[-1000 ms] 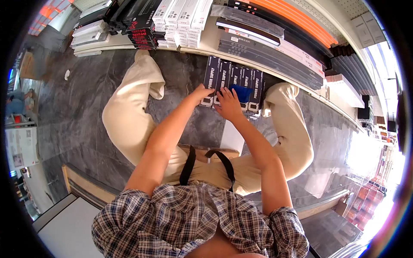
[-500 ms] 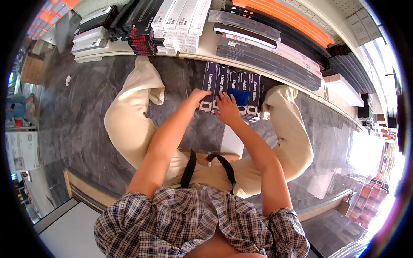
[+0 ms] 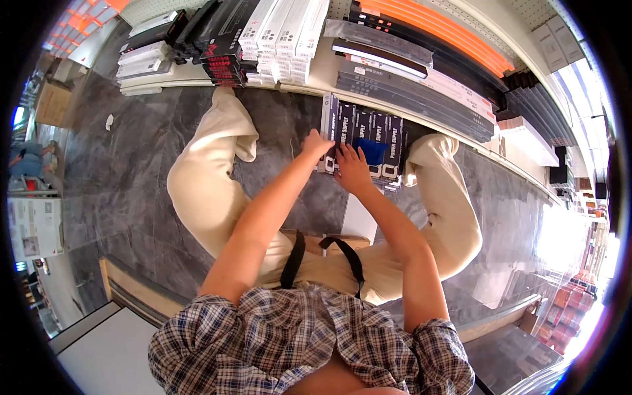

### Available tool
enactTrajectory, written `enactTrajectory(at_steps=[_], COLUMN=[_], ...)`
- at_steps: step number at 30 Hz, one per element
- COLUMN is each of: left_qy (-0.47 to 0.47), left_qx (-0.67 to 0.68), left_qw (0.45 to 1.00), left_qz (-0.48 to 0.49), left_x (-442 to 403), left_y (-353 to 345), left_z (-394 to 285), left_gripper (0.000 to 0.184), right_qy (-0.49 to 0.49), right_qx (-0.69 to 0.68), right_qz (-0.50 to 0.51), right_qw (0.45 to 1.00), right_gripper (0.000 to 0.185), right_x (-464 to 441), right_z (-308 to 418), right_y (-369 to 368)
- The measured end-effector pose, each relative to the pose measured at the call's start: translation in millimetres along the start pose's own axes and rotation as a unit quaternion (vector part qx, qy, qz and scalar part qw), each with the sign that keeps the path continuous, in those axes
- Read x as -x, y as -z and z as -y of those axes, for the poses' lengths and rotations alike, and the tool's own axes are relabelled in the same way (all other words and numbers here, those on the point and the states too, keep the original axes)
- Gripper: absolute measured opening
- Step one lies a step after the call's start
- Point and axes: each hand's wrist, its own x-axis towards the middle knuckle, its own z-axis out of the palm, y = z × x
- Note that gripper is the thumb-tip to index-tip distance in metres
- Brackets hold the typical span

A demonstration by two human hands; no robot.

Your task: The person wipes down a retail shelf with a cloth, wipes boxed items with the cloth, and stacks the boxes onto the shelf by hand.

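Note:
Several dark "POWER SUPPLY" boxes (image 3: pixel 395 139) stand side by side in a row on the floor between my knees. My left hand (image 3: pixel 316 145) grips the leftmost power supply box (image 3: pixel 331 117) by its left side. That box leans a little, and its paler side face shows. Beside it, my right hand (image 3: pixel 353 170) rests palm down with fingers stretched over the neighbouring boxes. A blue cloth-like piece (image 3: pixel 370 151) lies on top of the boxes, just right of my right fingertips. The left hand's fingers are partly hidden behind the box.
Above the row runs a low shelf (image 3: pixel 309 78) stacked with white boxes (image 3: pixel 280 33), black boxes (image 3: pixel 224 46) and long grey boxes (image 3: pixel 411 99). A white panel (image 3: pixel 360 217) and cardboard (image 3: pixel 345 241) lie near my lap. Another person (image 3: pixel 29 160) is at far left.
The leftmost box has tilted and come up slightly under my left hand, showing its side face. My right hand stays on the boxes. The whole view has shifted slightly.

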Motion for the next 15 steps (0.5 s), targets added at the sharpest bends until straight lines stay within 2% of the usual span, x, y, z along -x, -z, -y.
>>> enactTrajectory(at_steps=[2,4,6,12,14,15], left_qy=[0.030,0.032,-0.014,-0.053,-0.062,-0.063], left_qx=[0.261,0.257,0.311,0.188,0.082,0.081], left_qw=[0.962,0.962,0.947,0.980,0.995,0.995], left_qz=[0.069,0.085,0.081,0.046,-0.016,-0.016], left_x=[2,-5,-11,-10,-14,-14], left_y=[5,2,-10,-8,-12,-15], left_z=[6,17,31,27,30,31], left_gripper=[0.052,0.052,0.051,0.051,0.050,0.050], right_qy=[-0.001,0.000,-0.004,-0.004,-0.004,-0.006], right_qx=[0.005,-0.009,-0.005,0.001,0.003,-0.002], right_qz=[0.000,0.021,0.033,0.031,0.026,0.031], right_qw=[1.000,1.000,0.999,1.000,1.000,1.000], right_gripper=[0.064,0.065,0.065,0.066,0.066,0.066], right_x=[2,1,-1,0,0,0], right_z=[-1,0,3,6,7,7], right_y=[-1,3,7,9,10,10])
